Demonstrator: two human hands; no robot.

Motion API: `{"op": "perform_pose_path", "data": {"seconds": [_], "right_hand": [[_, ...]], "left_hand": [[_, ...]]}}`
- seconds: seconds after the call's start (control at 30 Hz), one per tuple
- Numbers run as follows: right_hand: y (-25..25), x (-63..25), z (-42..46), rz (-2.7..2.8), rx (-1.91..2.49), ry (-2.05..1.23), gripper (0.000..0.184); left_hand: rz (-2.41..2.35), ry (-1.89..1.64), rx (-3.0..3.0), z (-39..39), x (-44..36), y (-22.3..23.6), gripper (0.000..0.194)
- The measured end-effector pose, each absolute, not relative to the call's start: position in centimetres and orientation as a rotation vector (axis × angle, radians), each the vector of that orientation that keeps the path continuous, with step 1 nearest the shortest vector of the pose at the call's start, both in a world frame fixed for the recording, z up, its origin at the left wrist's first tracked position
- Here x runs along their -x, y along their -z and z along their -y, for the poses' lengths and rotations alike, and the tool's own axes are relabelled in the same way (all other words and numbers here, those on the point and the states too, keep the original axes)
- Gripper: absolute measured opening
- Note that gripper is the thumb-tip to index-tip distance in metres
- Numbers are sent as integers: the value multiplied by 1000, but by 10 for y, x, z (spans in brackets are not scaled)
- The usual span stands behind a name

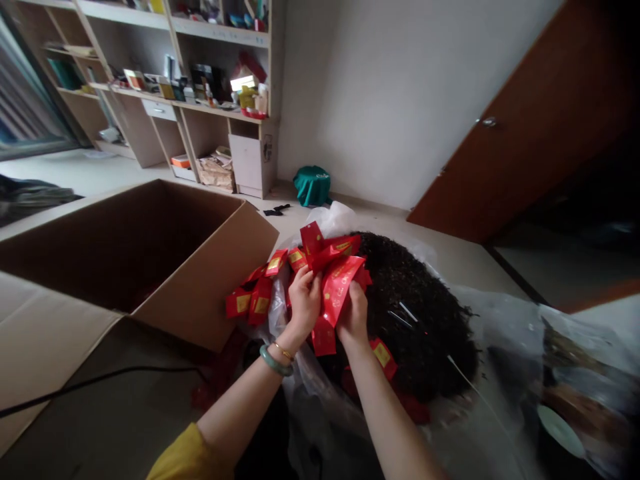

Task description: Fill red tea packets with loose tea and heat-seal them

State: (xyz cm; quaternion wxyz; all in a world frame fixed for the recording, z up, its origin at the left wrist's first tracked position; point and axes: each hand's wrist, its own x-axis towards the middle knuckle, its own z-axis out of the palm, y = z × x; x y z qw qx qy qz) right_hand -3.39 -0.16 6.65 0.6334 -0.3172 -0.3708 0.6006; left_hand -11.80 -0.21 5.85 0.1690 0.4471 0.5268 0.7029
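My left hand [303, 299] and my right hand [354, 315] are closed together on a fanned bunch of small red packets with gold labels [334, 273]. More of these red packets [250, 299] spill to the left over the clear plastic. Just right of my hands lies a heap of dark loose tea leaves [419, 313] inside a clear plastic bag [500, 373]. A green bangle [274, 361] sits on my left wrist.
A large open cardboard box [150, 260] stands at the left, its flap near the packets. A black cable [100, 380] runs across the floor. Shelving [200, 87] lines the back wall, a green bag [312, 185] sits by it, and a brown door [530, 133] is at right.
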Motion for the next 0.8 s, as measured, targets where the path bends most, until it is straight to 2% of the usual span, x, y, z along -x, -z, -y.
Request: {"op": "perform_pose_path", "data": {"seconds": [0.23,0.43,0.63,0.8], "right_hand": [[-99,124,11,1143,618,-1468,30],[-103,263,16,1332,466,-1719,30],[-95,378,22,1348,495,-2083,43],[-89,381,19,1542,617,-1988,57]], "left_hand": [[-1573,-2268,-1100,34,205,-89,18],[-1868,-2460,-821,64,333,-81,22],[-2110,-2229,-445,86,443,-52,28],[-2172,-2154,-198,105,442,-49,52]]}}
